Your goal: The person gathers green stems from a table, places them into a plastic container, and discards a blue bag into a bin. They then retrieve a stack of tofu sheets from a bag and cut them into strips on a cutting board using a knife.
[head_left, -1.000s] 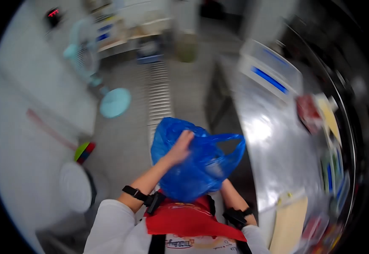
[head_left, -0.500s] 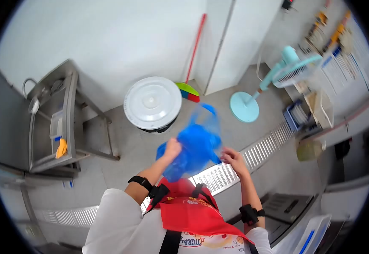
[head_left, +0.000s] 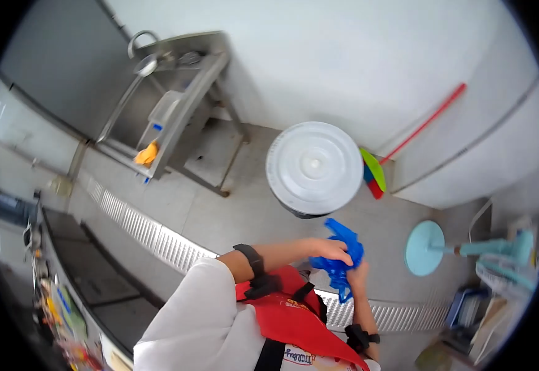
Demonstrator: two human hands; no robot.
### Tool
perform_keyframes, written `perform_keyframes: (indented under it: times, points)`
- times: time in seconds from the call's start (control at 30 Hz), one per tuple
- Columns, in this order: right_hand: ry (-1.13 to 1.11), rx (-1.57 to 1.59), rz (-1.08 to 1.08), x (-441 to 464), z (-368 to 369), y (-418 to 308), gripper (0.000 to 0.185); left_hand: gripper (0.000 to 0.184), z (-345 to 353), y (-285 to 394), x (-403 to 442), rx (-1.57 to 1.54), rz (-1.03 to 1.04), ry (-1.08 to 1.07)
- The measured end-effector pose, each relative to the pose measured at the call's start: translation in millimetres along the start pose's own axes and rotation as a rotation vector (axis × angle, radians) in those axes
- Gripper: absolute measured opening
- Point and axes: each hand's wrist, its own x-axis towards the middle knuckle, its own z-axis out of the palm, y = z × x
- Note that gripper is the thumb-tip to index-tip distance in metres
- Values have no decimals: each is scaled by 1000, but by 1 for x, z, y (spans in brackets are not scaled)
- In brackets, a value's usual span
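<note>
A blue plastic bag (head_left: 342,237) is bunched up in front of my red apron (head_left: 300,321). My left hand (head_left: 331,250) is closed around the bag from the left, fingers over its middle. From the lower right my right hand (head_left: 357,275) grips the same bag, its fingers partly hidden behind the blue film. Loose ends of the bag stick out above and below the hands. Just beyond them stands a large round bin with a white lid (head_left: 314,166), apart from the bag.
A steel sink stand (head_left: 186,127) with an orange cloth (head_left: 147,154) on its edge is at the left. Beside the bin lean a red-handled broom (head_left: 424,123) and a green dustpan (head_left: 371,166). A turquoise fan (head_left: 424,247) stands right. A metal floor drain (head_left: 180,250) crosses the floor.
The bag was spread loosely, with my right hand at its edge; now it is crumpled small and both hands are together on it. My view has swung left.
</note>
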Motion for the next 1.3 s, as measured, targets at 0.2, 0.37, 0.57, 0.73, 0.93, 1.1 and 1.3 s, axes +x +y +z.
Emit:
perform_keyframes:
  times: [0.2, 0.37, 0.57, 0.73, 0.93, 1.1, 1.3]
  points:
    - [202, 132, 367, 31, -35, 108, 22, 42, -115, -102, -12, -444, -22, 823]
    - [156, -67, 426, 29, -23, 121, 20, 47, -160, -255, 1, -971, -328, 1149]
    - [9, -269, 431, 25, 0, 108, 22, 47, -197, -293, 84, -1324, -234, 1166]
    - [-64, -222, 570, 60, 12, 71, 17, 36, -220, -299, 91, -1401, -433, 1221]
    - [-270, -314, 447, 87, 24, 61, 27, 28, -227, -303, 83, -1547, -471, 1144]
    - [-860, -350, 692, 123, 39, 32, 53, 34, -247, -255, 68, -1306, -430, 970]
    - [-1005, 141, 635, 182, 86, 23, 86, 47, -334, -84, -1, -1395, 91, 894]
